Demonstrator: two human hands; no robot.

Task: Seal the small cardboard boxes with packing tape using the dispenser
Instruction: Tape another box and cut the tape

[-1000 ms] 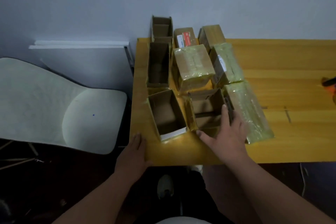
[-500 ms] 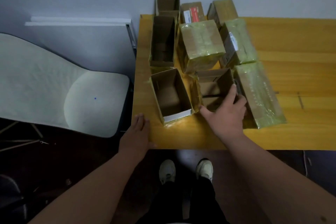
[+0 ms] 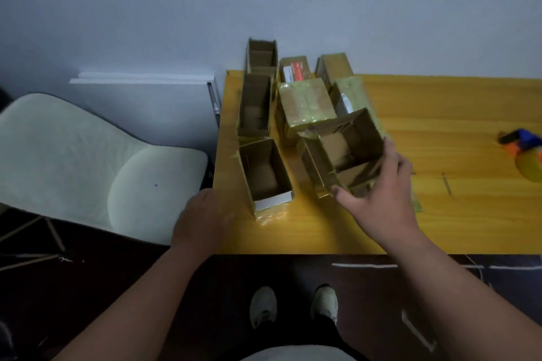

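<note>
Boxes: a bunch of small cardboard boxes sits on the left part of the yellow table [image 3: 440, 114], some open and some wrapped in shiny tape.
Chair: a pale chair [image 3: 88, 161] stands left of the table, apart from it.
Held box: an open box [image 3: 341, 152] is tipped up at a slant in the right hand, with its open top facing the camera. It is in front of the taped boxes, and its low corner is near the table top.
Near open box: another open box [image 3: 265, 174] sits flat by the front left of the table, just beside the held box.
Long open box: a narrow open box [image 3: 254, 105] sits behind the near one.
Taped box: a closed taped box [image 3: 306, 104] sits behind the held box.
Right hand [image 3: 378, 199]: the thumb and fingers are spread wide and clamped on the near end of the held box.
Left hand [image 3: 199, 214]: it rests at the table's front left corner. The fingers lie close together and hold nothing.
Tape dispenser [image 3: 525, 152]: an orange and blue one lies far to the right on the table, well apart from both hands.
</note>
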